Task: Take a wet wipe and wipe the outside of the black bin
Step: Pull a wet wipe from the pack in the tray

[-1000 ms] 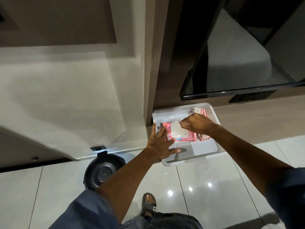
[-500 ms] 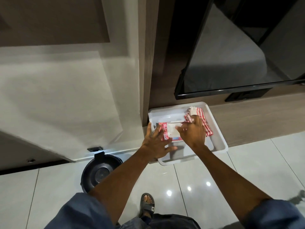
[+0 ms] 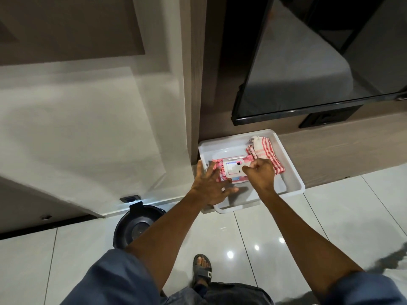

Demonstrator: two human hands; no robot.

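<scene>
A pink wet wipe pack (image 3: 221, 171) with a white lid lies in a white tray (image 3: 294, 175) on a low wooden ledge. My left hand (image 3: 209, 186) presses flat on the pack's left end, fingers spread, holding it down. My right hand (image 3: 262, 175) pinches a small white bit at the right edge of the lid; whether it is the lid tab or a wipe I cannot tell. The black bin (image 3: 136, 227) stands on the floor at the lower left, by the wall, partly hidden by my left forearm.
A red-and-white striped cloth (image 3: 266, 150) lies in the tray's far right corner. A black television (image 3: 308, 73) hangs above the ledge. Glossy white floor tiles (image 3: 330, 216) spread below. My sandalled foot (image 3: 201, 269) stands between the bin and the tray.
My right hand has drawn back from over the pack to its right edge and closed into a pinch, uncovering the white lid. My left hand has stayed pressed on the pack.
</scene>
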